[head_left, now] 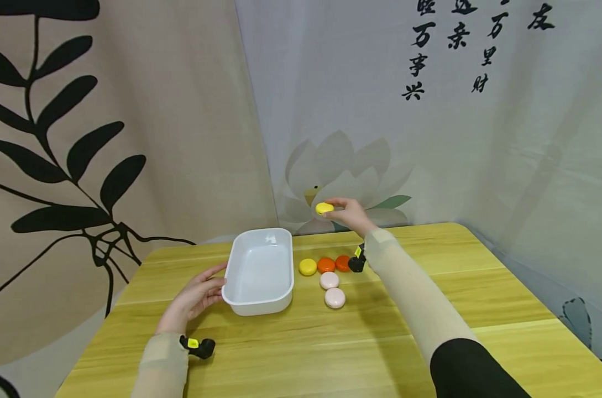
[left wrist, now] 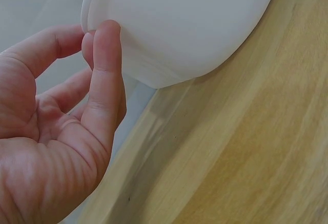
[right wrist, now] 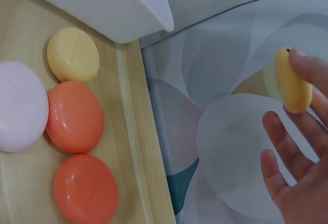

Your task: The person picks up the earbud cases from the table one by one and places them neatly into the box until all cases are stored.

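Note:
My right hand (head_left: 349, 214) pinches a glossy yellow pebble-shaped piece (head_left: 324, 208), raised above the table's back edge. In the right wrist view this yellow piece (right wrist: 293, 80) sits between thumb and fingertips, while the other fingers spread away from it. My left hand (head_left: 197, 296) grips the left edge of a white rectangular dish (head_left: 261, 309); its inside shows bare white. In the left wrist view, bent fingers (left wrist: 105, 60) meet at the dish's rim. Right of the dish lie another yellow piece (head_left: 308, 267), two orange ones (head_left: 326, 265) and two pale pink ones (head_left: 335, 298).
All this stands on a wood-grain table (head_left: 281, 359). Behind it hangs a printed cloth (head_left: 196, 138) with leaves, a lotus and written characters, close to the table's back edge. A small black camera (head_left: 356, 261) on the right wrist overlaps the rightmost orange piece.

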A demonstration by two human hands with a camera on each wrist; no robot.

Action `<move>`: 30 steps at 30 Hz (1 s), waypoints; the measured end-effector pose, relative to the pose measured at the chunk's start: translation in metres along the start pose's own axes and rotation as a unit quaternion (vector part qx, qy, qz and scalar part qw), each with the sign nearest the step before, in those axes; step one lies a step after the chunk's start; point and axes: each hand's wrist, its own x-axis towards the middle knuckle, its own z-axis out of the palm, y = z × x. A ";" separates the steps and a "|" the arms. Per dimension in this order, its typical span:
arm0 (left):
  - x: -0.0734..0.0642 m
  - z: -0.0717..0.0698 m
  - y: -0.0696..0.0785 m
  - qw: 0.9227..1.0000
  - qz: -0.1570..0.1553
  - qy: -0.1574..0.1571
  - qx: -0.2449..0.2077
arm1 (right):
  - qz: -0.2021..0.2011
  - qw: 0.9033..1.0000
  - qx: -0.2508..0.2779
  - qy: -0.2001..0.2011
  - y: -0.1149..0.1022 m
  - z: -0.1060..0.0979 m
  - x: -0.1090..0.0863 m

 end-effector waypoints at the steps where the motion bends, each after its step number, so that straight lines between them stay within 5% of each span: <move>1: 0.000 0.000 0.000 1.000 0.000 0.000 0.000 | -0.001 1.000 0.001 -0.001 -0.001 0.001 0.000; 30: 0.000 0.000 0.000 1.000 -0.003 0.002 -0.003 | -0.024 1.000 -0.001 -0.006 -0.023 0.023 0.015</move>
